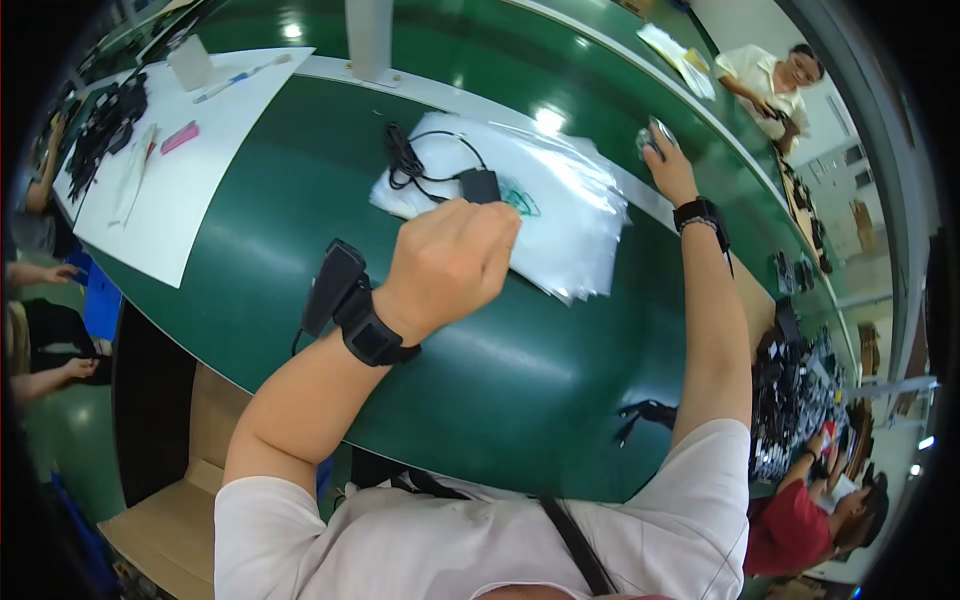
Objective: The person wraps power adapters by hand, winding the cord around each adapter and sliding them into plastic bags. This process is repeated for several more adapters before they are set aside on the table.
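My left hand is closed in a fist over the middle of the table, at the lower edge of a black power adapter that it appears to grip. A black cable runs from the adapter into a loose coil. Beneath them lies a stack of clear plastic bags with a green print. My right hand reaches out to the far right, fingers closed round a small shiny, partly clear thing whose kind I cannot make out. Black straps with small boxes are on both wrists.
A white sheet on the left bears black cables, a pink piece, a brush and a whitish container. A grey post stands at the back. Black cable lies near my right arm. Co-workers sit around.
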`<state>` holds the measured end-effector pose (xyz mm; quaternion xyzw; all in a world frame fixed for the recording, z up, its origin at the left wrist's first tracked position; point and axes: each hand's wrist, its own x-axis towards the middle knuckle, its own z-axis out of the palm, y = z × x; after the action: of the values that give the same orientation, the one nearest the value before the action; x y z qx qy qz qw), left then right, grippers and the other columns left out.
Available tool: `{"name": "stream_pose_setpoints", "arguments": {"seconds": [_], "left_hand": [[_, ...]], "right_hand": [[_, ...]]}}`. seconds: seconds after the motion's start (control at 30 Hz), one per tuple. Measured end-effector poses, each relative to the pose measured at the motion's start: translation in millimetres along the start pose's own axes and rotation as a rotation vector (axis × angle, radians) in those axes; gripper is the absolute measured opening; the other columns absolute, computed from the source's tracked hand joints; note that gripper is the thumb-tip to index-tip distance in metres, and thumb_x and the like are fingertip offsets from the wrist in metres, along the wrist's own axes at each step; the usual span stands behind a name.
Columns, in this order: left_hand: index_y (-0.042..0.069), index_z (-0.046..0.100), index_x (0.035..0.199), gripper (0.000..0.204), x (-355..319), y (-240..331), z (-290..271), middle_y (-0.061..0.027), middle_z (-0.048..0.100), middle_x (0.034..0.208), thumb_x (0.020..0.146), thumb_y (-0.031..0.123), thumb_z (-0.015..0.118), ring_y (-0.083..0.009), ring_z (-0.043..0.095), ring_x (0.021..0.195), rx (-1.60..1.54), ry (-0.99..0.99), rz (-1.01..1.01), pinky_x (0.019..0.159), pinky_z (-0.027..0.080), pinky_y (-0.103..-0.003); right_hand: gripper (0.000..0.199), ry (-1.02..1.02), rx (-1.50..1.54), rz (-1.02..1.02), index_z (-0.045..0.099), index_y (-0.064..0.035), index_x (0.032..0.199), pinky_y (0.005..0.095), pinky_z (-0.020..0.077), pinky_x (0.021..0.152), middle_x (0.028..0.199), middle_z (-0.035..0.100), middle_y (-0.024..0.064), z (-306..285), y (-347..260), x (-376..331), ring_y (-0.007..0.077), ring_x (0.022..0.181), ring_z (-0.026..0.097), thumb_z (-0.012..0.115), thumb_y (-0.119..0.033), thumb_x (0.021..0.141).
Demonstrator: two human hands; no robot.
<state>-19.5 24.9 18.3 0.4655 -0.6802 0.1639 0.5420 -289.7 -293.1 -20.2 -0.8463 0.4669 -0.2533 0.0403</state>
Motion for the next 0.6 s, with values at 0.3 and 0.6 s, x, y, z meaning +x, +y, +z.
{"name": "stream_pose_setpoints", "arguments": {"seconds": [0.3, 0.6], "left_hand": [[-0.001, 0.049, 0.11, 0.045, 35.8, 39.9, -39.6, -0.0123, 0.052, 0.111, 0.072, 0.01, 0.069, -0.0174, 0.054, 0.086, -0.497, 0.148, -0.177, 0.072, 0.042, -0.025], [-0.002, 0.047, 0.112, 0.058, 41.2, 0.5, -256.0, -0.0197, 0.048, 0.114, 0.079, 0.045, 0.055, -0.0323, 0.051, 0.096, -0.691, -0.168, 0.165, 0.078, 0.043, -0.036]], "right_hand": [[0.029, -0.366, 0.392, -0.163, 0.059, -0.0011, 0.11, 0.0264, 0.0461, 0.079, 0.096, 0.063, 0.0125, -197.1, -178.3, -168.8, 0.0165, 0.087, 0.059, 0.056, -0.017, 0.086], [0.05, -0.047, 0.766, -0.641, 0.051, -0.0101, 0.114, 0.0459, 0.034, 0.086, 0.117, 0.052, 0.0135, -306.4, -254.5, -276.5, 0.0343, 0.11, 0.039, 0.056, -0.047, 0.081]]}}
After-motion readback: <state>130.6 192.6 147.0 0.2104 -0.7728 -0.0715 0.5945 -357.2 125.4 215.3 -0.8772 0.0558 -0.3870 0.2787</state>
